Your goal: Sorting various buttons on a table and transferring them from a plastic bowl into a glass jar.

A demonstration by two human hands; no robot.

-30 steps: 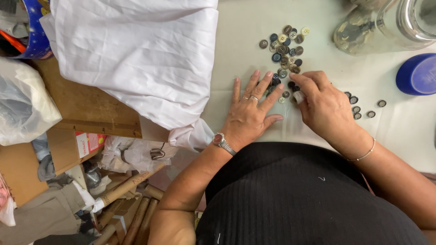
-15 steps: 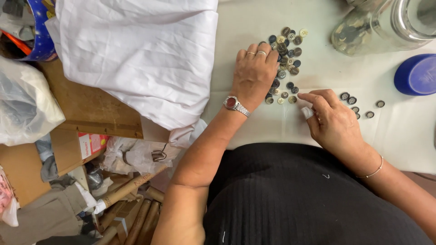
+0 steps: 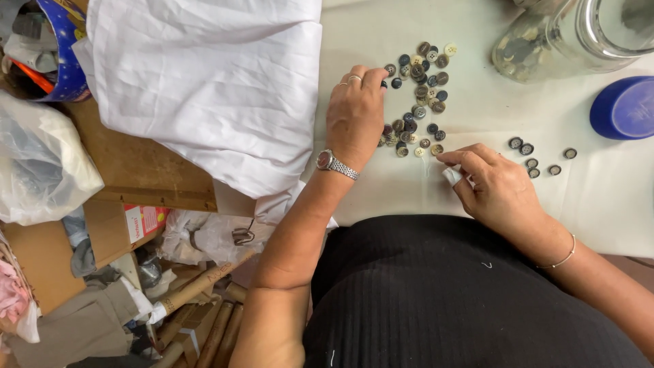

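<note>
A pile of buttons (image 3: 419,95) lies spread on the white desk (image 3: 381,184), far from the person. The left hand (image 3: 355,117) rests flat at the pile's left edge, fingers released, their tips touching the buttons. The right hand (image 3: 494,185), nearer, pinches a small white piece (image 3: 452,174) between its fingers. Five loose buttons (image 3: 533,155) lie just right of it. Farther right stand a glass jar (image 3: 565,37) and a blue lid (image 3: 625,108); a white cloth (image 3: 204,75) lies left.
</note>
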